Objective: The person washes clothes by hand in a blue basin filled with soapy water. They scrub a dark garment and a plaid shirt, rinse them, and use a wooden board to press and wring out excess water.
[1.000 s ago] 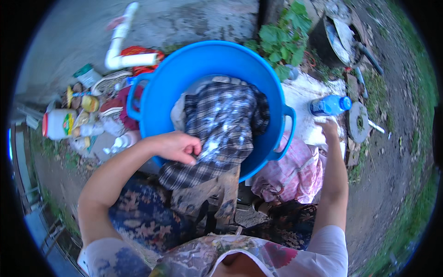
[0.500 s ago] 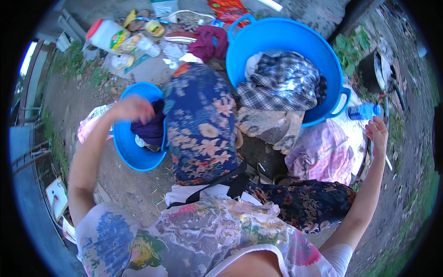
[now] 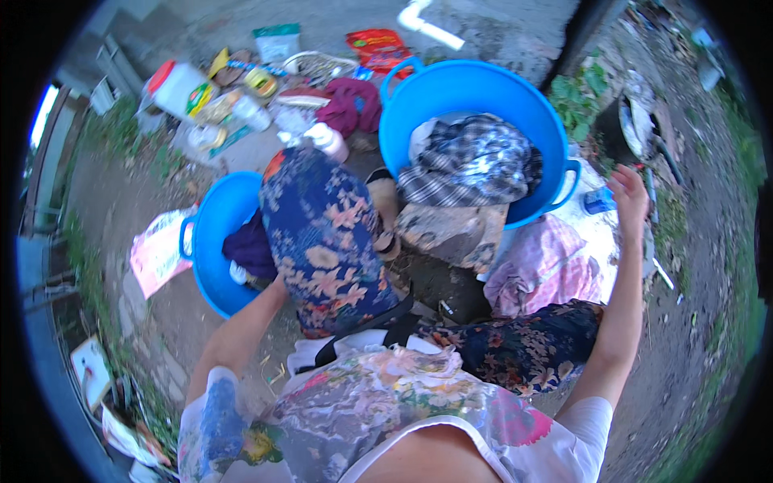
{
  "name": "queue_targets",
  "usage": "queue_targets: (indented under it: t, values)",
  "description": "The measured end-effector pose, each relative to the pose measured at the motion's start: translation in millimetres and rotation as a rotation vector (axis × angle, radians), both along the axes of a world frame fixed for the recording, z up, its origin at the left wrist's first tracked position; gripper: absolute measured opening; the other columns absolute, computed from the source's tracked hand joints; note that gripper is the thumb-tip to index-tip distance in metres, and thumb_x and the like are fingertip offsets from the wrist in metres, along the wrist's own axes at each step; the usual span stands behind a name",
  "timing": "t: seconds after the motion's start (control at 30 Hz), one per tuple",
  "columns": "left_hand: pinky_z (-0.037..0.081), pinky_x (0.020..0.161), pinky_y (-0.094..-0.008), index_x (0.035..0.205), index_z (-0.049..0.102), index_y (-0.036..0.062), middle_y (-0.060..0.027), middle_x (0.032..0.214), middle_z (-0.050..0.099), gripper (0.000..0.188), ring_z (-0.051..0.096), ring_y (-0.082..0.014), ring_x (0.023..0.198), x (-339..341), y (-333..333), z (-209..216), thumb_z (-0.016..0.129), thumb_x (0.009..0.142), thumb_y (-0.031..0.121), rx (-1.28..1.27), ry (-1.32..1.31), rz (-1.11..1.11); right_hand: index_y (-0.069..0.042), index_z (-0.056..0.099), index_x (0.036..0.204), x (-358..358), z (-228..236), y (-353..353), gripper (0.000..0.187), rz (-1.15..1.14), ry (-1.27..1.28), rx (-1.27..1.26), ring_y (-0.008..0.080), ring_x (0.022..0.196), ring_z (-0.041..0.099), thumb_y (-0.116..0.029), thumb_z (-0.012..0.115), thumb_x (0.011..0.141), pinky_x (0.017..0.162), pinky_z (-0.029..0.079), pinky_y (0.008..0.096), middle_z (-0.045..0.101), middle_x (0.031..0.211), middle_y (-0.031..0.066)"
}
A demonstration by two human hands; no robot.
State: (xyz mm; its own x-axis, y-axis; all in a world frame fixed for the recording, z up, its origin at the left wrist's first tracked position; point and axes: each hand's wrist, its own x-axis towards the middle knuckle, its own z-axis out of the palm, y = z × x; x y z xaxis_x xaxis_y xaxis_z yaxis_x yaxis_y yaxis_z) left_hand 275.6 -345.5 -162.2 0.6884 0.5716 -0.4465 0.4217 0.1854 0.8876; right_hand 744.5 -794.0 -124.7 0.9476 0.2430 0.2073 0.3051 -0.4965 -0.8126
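My left forearm (image 3: 250, 318) reaches to the bent left leg in dark blue floral trousers (image 3: 322, 241). The left hand is hidden behind that leg, so its fingers do not show. Beside the leg stands a small blue basin (image 3: 211, 266) with dark purple cloth (image 3: 251, 248) in it. My right hand (image 3: 630, 193) is raised at the right, fingers loosely curled and apart, with nothing seen in them. It overlaps the end of a plastic bottle with a blue label (image 3: 598, 200). A large blue tub (image 3: 475, 76) holds a black and white plaid garment (image 3: 475, 161).
Pink cloth (image 3: 547, 266) lies right of a stone block (image 3: 451, 233). A pink and white bag (image 3: 163, 245) lies left of the basin. Farther off are a red-lidded jar (image 3: 179, 88), a pale pink bottle (image 3: 328, 142), maroon cloth (image 3: 352, 105) and a white pipe (image 3: 431, 24).
My left hand has swung down from above the small basin to behind my left leg. My right hand has shifted slightly and now covers the bottle's cap end. The whole view has shifted.
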Motion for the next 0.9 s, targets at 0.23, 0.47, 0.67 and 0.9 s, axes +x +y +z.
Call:
queue_targets:
  t: [0.23, 0.47, 0.67, 0.9]
  values:
    - [0.053, 0.079, -0.0280, 0.124, 0.054, 0.0025, -0.0052, 0.107, 0.066, 0.038, 0.064, -0.0131, 0.092, 114.6, 99.2, 11.4, 0.063, 0.087, 0.003, 0.286, -0.097, -0.332, -0.001, 0.057, 0.120, 0.5, -5.4, 94.9, 0.034, 0.303, 0.242, -0.124, 0.0169, 0.086, 0.067, 0.000, 0.056, 0.086, 0.070, 0.052, 0.0264, 0.066, 0.100, 0.0116]
    - [0.048, 0.090, -0.0391, 0.132, 0.048, 0.0019, -0.0203, 0.121, 0.057, 0.077, 0.060, -0.0300, 0.106, 298.0, 27.0, 17.1, 0.074, 0.074, 0.046, 0.441, -0.013, -1.141, -0.007, 0.067, 0.109, 81.2, -118.6, 149.3, 0.034, 0.088, 0.109, -0.680, 0.0347, 0.103, 0.061, -0.007, 0.053, 0.078, 0.092, 0.047, 0.0407, 0.066, 0.105, 0.0202]
    - [0.049, 0.084, -0.0413, 0.130, 0.043, -0.0029, -0.0231, 0.118, 0.050, 0.075, 0.058, -0.0359, 0.100, 357.3, -29.1, -18.0, 0.074, 0.072, 0.033, 0.710, 0.041, -1.356, -0.009, 0.068, 0.105, 82.9, -117.5, 158.1, 0.026, 0.177, 0.463, -0.594, 0.0323, 0.103, 0.061, -0.010, 0.057, 0.081, 0.091, 0.048, 0.0377, 0.063, 0.112, 0.0202]
    - [0.016, 0.109, -0.0588, 0.144, 0.018, -0.0050, -0.0323, 0.148, 0.009, 0.107, 0.009, -0.0473, 0.139, 353.7, -55.3, -41.5, 0.070, 0.072, 0.054, 0.727, -0.003, -1.231, -0.007, 0.067, 0.100, 68.4, -41.9, 154.3, 0.019, 0.360, 0.214, -0.419, 0.0323, 0.105, 0.059, -0.008, 0.061, 0.082, 0.089, 0.047, 0.0389, 0.058, 0.118, 0.0173]
